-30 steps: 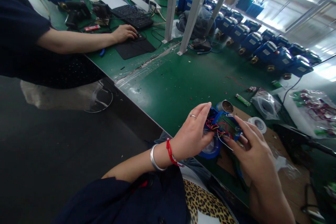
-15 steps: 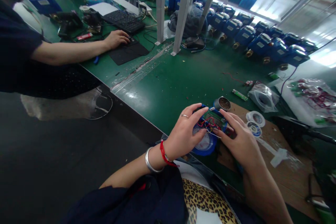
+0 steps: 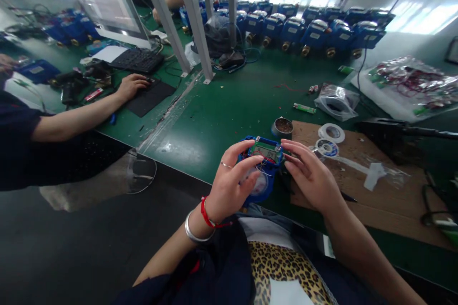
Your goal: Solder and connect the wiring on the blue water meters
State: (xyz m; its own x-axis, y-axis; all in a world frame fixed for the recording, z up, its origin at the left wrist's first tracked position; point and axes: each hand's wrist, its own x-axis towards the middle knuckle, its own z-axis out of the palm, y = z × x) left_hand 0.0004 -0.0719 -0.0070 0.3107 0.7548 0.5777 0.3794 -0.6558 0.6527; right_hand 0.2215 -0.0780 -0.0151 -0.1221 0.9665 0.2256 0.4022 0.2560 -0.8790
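Observation:
A blue meter (image 3: pixel 264 191) with a round dial sits at the bench's front edge, its upper housing uncovered. In that housing shows a green circuit board (image 3: pixel 260 145) with a small grey display and digits on it. Thin red and white wires (image 3: pixel 265 167) run along the board's near side. My left hand (image 3: pixel 234 176) has its fingers curled at the board's left end, partly covering the dial. At the right end, the fingertips of my right hand (image 3: pixel 312 174) press on the board's edge. The exact contact under the fingers is hidden.
A small round tin (image 3: pixel 282 127) stands just beyond the meter. Tape rolls (image 3: pixel 331 133) lie on a cardboard sheet (image 3: pixel 375 205) to the right. Several blue meters (image 3: pixel 315 33) line the back. On the left, a co-worker's hand (image 3: pixel 132 86) rests by a keyboard (image 3: pixel 138 61).
The view has swung right. The board's display now faces up between my hands, where loose wires showed before. My right hand's fingers have straightened and drawn closer together.

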